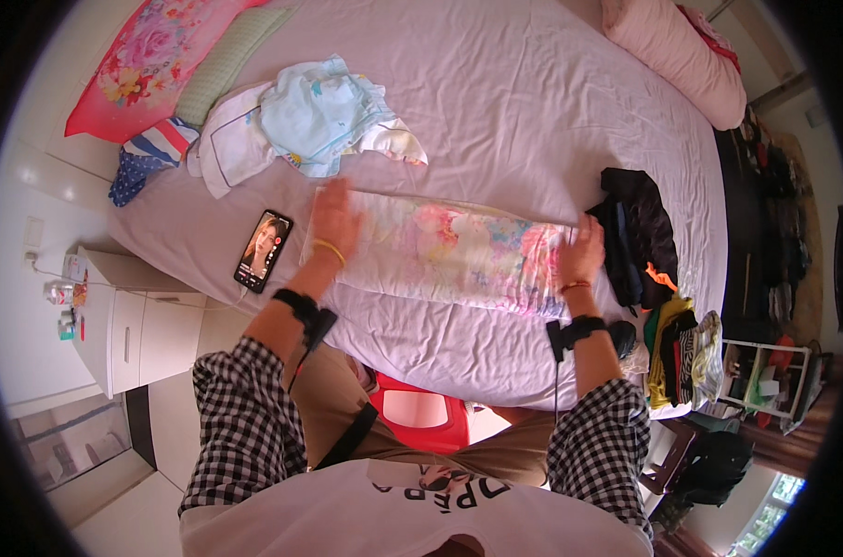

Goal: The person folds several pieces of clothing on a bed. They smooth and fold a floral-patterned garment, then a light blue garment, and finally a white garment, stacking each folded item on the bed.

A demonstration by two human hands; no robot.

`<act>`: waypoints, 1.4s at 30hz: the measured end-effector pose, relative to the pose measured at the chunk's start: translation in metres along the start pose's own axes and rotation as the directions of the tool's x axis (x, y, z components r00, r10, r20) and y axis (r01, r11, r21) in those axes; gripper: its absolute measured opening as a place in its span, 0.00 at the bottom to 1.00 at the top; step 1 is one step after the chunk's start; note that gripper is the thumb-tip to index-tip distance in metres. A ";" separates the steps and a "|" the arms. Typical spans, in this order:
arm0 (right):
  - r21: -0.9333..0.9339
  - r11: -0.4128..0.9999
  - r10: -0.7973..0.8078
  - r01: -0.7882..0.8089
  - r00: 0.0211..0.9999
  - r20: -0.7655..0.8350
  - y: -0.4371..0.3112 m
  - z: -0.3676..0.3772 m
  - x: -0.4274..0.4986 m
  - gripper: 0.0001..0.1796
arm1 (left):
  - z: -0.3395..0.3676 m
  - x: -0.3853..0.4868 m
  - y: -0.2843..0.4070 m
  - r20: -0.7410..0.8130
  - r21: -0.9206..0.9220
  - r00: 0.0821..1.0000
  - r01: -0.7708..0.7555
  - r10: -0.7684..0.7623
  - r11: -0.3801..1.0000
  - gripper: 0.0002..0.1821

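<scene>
A long folded strip of white cloth with a pink, red and blue floral print [449, 250] lies across the bed in front of me. My left hand [336, 219] rests palm down on its left end, blurred. At the cloth's right end is my right hand [580, 250], laid on the edge and also slightly blurred. Neither hand seems to grip the fabric, though the fingertips are not sharp. A phone [263, 250] with a lit screen and a cable lies left of my left hand. Beside my right hand are dark garments [634, 237] in a heap.
Light blue and white clothes [317, 111] lie crumpled beyond the cloth. Folded clothes [682, 355] are stacked at the bed's right edge. Pillows [233, 63] and a rolled pink quilt [672, 56] sit farther back. A white bedside cabinet [132, 327] stands left; a red stool [421, 414] is below me.
</scene>
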State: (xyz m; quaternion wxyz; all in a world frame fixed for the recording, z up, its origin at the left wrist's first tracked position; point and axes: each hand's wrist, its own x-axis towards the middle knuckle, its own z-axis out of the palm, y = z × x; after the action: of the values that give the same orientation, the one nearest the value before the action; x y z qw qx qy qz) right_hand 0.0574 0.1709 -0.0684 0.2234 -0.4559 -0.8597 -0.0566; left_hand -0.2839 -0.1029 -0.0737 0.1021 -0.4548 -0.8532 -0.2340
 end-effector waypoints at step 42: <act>-0.170 0.956 0.292 -0.237 0.762 0.578 0.051 -0.022 -0.117 0.35 | -0.028 -0.093 -0.048 0.382 0.257 0.910 0.063 -0.162 0.964 0.32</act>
State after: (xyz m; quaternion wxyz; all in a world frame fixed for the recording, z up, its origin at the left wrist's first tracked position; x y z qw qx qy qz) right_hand 0.1622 0.1050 -0.1053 -0.0729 -0.5763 -0.8096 0.0846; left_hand -0.2716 -0.2070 -0.1002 -0.0338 -0.4270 -0.9029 -0.0374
